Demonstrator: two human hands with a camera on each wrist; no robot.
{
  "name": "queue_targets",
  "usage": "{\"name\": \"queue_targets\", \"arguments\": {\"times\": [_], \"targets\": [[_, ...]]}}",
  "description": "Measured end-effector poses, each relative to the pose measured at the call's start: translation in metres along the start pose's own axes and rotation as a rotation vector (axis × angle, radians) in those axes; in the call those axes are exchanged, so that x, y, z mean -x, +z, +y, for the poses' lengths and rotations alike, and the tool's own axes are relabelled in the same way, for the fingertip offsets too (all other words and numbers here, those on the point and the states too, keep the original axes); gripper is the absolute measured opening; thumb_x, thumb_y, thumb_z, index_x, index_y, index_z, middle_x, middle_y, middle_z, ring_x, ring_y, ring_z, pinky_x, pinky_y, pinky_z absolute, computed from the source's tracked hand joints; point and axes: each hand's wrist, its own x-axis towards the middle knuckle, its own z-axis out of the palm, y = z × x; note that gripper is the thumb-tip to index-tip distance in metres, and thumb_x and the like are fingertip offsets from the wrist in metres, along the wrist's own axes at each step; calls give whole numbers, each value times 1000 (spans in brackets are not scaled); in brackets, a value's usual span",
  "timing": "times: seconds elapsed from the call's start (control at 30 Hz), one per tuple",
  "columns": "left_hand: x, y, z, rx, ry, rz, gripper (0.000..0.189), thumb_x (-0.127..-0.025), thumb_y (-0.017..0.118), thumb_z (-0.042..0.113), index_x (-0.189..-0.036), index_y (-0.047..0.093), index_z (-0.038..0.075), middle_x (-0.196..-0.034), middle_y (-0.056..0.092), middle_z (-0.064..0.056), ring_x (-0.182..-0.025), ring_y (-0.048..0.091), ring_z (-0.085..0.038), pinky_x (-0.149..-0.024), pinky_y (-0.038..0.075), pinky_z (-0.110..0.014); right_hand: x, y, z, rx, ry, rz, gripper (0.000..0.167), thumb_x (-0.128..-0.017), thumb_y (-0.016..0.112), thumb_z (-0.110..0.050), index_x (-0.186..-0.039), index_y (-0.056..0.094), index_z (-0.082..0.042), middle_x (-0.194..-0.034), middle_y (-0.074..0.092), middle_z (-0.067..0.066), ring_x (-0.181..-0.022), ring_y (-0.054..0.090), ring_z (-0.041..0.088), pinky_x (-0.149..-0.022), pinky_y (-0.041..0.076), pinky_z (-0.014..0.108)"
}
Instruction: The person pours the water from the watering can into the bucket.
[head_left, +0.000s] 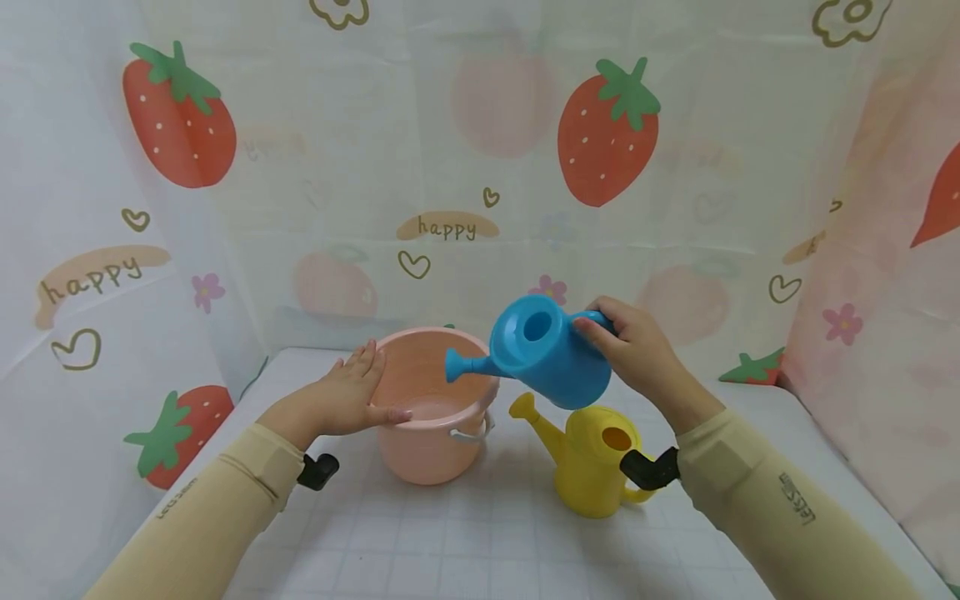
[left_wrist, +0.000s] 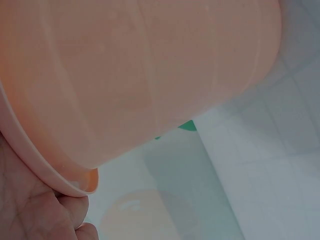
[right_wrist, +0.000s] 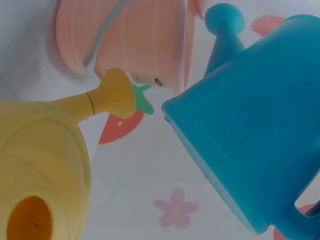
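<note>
My right hand point(head_left: 636, 343) grips the handle of a blue watering can point(head_left: 570, 367) and holds it up off the table. The can tilts to the left, its spout point(head_left: 468, 365) over the right part of a pink bucket point(head_left: 431, 457). In the right wrist view the blue can point(right_wrist: 260, 110) shows its side and base. My left hand point(head_left: 341, 396) rests on the bucket's left rim, fingers stretched along the far side and thumb on the front rim. In the left wrist view the palm point(left_wrist: 25, 200) lies against that rim. The bucket stands upright.
A yellow watering can point(head_left: 588, 475) stands on the table right of the bucket, below the blue can, its spout pointing left. The bucket's grey handle point(head_left: 472, 435) hangs on its right side. Strawberry-patterned cloth point(head_left: 360, 167) hangs behind and at both sides of the white table point(head_left: 420, 550).
</note>
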Motion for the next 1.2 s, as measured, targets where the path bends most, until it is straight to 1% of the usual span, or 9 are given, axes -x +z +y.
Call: {"name": "queue_targets", "arguments": {"times": [0.27,0.37,0.5,0.6,0.73,0.83,1.0,1.2], "targets": [[0,-1,1,4,3,-2,113,-76,42,76,-143,6,-7,-149,-4,-25,-137,-2,-39,-109,5,-55,10,3,6,-41,32,34,35,-92,50,-42,-98,58,-9,-90,59,7,-89,54,25,-85,47,49],[0,-1,1,3,4,-1,113,-76,41,76,-143,6,-7,-149,-4,-26,-137,-2,-39,-109,5,-55,14,6,6,-49,44,53,35,-92,50,-42,-97,57,-8,-86,57,8,-86,53,24,-81,47,44],[0,-1,1,-1,5,-1,112,-76,41,76,-143,5,-7,-149,-3,-26,-137,-2,-39,-108,5,-55,20,10,7,-82,82,73,36,-92,48,-43,-95,56,-7,-81,52,10,-84,50,24,-77,45,39],[-1,0,1,-4,5,0,111,-78,42,74,-143,5,-7,-149,-4,-26,-137,-2,-39,-108,5,-55,24,12,8,-127,122,84,40,-92,47,-45,-95,56,-6,-83,53,14,-87,50,26,-79,47,43],[-2,0,1,-4,8,2,109,-79,43,72,-143,5,-8,-149,-4,-26,-137,-2,-39,-108,5,-55,29,14,11,-218,162,107,45,-92,46,-46,-96,55,-2,-94,56,17,-97,51,30,-85,45,52],[-2,1,0,-3,5,2,110,-78,43,73,-143,5,-8,-149,-4,-26,-137,-3,-39,-108,5,-55,32,16,13,-288,177,119,46,-93,47,-45,-95,54,0,-98,55,16,-99,50,30,-87,43,52],[-2,0,0,-12,9,8,112,-77,41,75,-143,5,-8,-149,-4,-26,-137,-2,-39,-108,6,-55,37,19,15,-353,178,140,41,-93,47,-42,-91,52,-1,-86,46,12,-89,45,26,-78,41,40],[0,0,1,10,12,12,110,-79,43,72,-143,5,-8,-149,-4,-26,-137,-2,-39,-108,6,-55,44,23,19,-454,137,183,37,-95,48,-35,-85,49,1,-74,40,9,-79,42,24,-72,35,37]]}}
